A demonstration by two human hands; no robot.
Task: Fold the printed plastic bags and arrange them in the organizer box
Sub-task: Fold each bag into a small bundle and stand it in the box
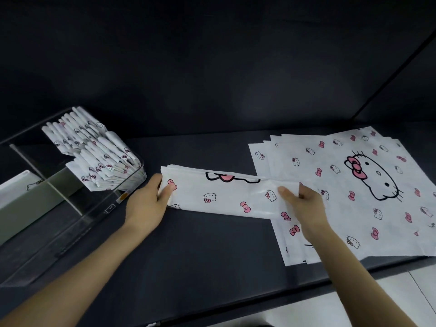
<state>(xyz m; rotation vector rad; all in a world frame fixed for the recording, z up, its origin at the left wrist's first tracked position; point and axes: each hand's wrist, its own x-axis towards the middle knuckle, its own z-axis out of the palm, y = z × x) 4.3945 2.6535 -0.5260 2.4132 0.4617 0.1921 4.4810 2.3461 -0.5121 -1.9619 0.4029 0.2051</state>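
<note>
Two hands hold a half-folded printed bag (224, 194) just right of the clear organizer box (94, 208), over a dark table (212, 256). The left hand (148, 204), close beside the box, grips the strip's near end with its thumb on top. The right hand (306, 206), farther from the box, pinches the other end. Inside the box, the far right compartment holds a leaning row of folded bags (94, 149) (white, with pink bows and cat faces), packed on edge. Beyond a divider (59, 194), on the box's left side, lies a white printed piece (18, 185), only partly in view. Well right of the box, a fanned stack of flat bags (354, 185) lies under the right forearm.
</note>
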